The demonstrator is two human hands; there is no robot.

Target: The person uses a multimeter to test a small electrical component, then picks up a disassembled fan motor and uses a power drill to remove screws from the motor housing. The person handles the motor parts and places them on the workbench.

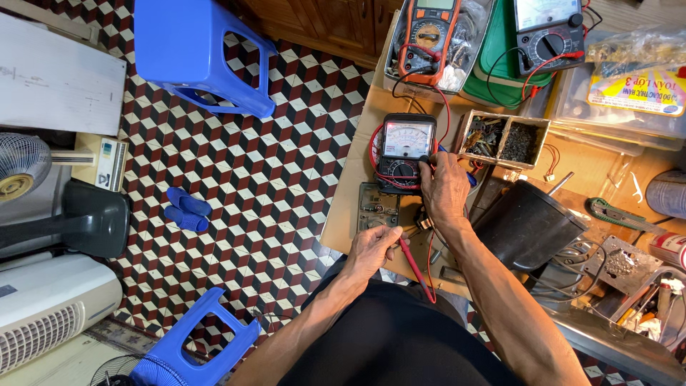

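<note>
A yellow-and-pink label [636, 91] tops the clear package [572, 107] (far right), beside white meter dials [408, 139].

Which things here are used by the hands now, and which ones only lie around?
In use:
- right hand on the black meter
- left hand holding the red probe
- small circuit board

Lying about:
- orange meter
- blue stool
- black motor
- blue slippers

Single view only, from a head-worn camera looking almost straight down. The worktop [357, 179] fills the right half of frame, the patterned tiled floor [271, 179] the left. Range is close (arm's length): both forearms enter from the bottom edge, with the wearer's dark lap directly beneath.
</note>
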